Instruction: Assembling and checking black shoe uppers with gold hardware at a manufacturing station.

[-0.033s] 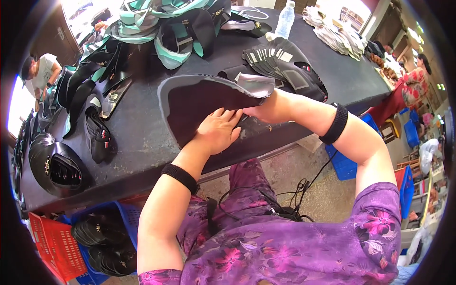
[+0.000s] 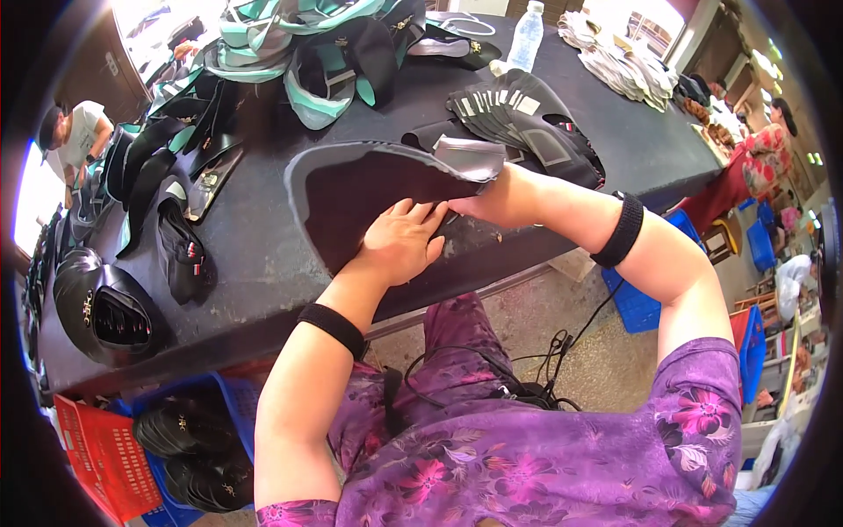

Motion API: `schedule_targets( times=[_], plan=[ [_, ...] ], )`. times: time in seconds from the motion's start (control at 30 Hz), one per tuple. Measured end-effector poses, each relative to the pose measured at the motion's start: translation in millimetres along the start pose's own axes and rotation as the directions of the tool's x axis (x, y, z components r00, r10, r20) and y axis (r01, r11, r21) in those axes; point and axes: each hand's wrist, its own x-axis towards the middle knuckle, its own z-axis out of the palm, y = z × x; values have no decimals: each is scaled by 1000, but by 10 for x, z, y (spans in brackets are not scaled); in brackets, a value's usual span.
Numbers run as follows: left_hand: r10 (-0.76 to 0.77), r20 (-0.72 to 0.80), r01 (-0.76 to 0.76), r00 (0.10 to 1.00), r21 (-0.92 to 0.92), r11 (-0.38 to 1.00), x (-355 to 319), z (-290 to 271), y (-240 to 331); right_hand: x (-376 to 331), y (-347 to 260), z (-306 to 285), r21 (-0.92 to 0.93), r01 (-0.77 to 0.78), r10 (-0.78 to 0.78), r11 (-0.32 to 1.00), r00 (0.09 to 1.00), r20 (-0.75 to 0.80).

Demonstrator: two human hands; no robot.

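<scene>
A dark maroon shoe upper piece [image 2: 342,193] with a grey border lies at the table's near edge, its far side curling up. My left hand [image 2: 402,244] rests flat on its near part, fingers stretched out and a little apart. At the piece's right end, my right hand [image 2: 502,198] grips the edge between thumb and fingers; the fingers are mostly hidden. A silvery-grey flap [image 2: 471,159] rises just beyond my right hand. Behind it, several black upper pieces [image 2: 518,119] lie fanned out in an overlapping row.
Black and mint-green shoe uppers [image 2: 329,75] heap up at the back. A clear bottle [image 2: 527,37] stands beyond the fanned pieces. Stacked black uppers [image 2: 104,303] sit at the left. Below are a red basket [image 2: 101,452] and a blue crate [image 2: 237,400]. Two people work farther off.
The far left rim of the maroon piece has shifted slightly left and lower. Both my hands stay in nearly the same place.
</scene>
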Motion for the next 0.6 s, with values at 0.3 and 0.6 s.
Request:
schedule_targets(
  times=[0.3, 0.6],
  plan=[
    [-133, 246, 143, 960, -24, 989, 204, -221, 74, -117, 187, 72, -292, 262, -320, 920, 932, -169],
    [109, 59, -110, 992, 5, 994, 135, -37, 73, 22, 247, 169, -359, 366, -459, 859, 860, -221]
  ],
)
